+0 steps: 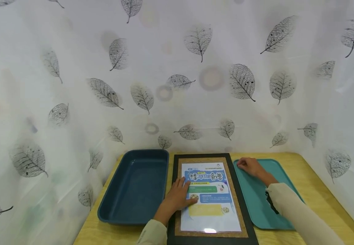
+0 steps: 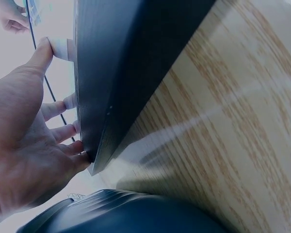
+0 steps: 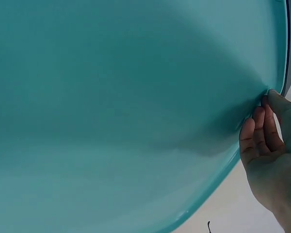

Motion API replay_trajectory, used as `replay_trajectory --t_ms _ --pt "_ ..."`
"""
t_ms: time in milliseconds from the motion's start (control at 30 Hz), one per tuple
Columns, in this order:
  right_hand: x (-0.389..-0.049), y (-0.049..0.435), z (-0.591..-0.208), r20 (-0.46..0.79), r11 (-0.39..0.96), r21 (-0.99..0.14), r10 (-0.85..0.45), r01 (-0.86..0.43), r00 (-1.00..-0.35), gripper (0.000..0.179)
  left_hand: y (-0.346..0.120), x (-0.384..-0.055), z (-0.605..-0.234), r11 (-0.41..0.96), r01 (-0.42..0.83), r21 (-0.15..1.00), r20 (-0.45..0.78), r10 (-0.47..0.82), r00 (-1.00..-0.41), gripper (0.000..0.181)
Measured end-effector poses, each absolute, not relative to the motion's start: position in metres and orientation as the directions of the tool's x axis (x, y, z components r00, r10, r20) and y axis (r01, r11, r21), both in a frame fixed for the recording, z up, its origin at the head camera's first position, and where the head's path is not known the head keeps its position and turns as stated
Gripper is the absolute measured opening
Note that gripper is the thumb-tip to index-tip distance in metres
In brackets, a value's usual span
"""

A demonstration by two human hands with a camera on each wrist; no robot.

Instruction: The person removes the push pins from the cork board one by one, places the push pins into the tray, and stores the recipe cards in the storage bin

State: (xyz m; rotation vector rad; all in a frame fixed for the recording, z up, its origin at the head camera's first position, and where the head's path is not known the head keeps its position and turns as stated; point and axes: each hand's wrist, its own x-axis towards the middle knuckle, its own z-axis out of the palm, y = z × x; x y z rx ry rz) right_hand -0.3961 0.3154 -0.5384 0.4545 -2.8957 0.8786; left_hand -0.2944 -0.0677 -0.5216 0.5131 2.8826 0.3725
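My left hand [image 1: 175, 197] lies spread over the left edge of a glossy printed sheet [image 1: 210, 221] on a black-framed cork board [image 1: 177, 217]. In the left wrist view, its fingers reach past the dark board frame [image 2: 111, 58]. A small round dot [image 1: 218, 165] shows near the sheet's top right. My right hand [image 1: 251, 166] is at the far left corner of a teal tray [image 1: 265, 200]. Thumb and forefinger [image 3: 276, 104] come together right at the tray's rim [image 3: 281, 63], other fingers bent. I cannot tell whether something small is between them.
A deep dark blue bin [image 1: 134, 190] stands left of the board, the teal tray right of it. All sit on a light wood table [image 1: 326, 200]. A white curtain [image 1: 177, 112] with leaf prints hangs behind and at both sides.
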Motion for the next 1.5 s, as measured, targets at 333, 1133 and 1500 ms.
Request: replay_trajectory --t_ms 333,1133,1500 --pt "-0.397 0.314 -0.540 0.178 0.789 -0.525 -0.263 -0.318 -0.948 0.009 -0.068 -0.298 -0.528 0.908 0.290 0.304 -0.159 0.348 -0.924 0.090" --pt "-0.405 0.293 -0.531 0.222 0.773 -0.516 -0.297 -0.370 -0.929 0.013 -0.069 -0.291 -0.516 0.903 0.293 0.315 -0.154 0.353 -0.923 0.088" --pt "-0.407 0.279 -0.528 0.193 0.773 -0.521 -0.306 -0.361 -0.932 0.017 -0.071 -0.296 -0.526 0.897 0.317 0.307 -0.142 0.372 -0.917 0.087"
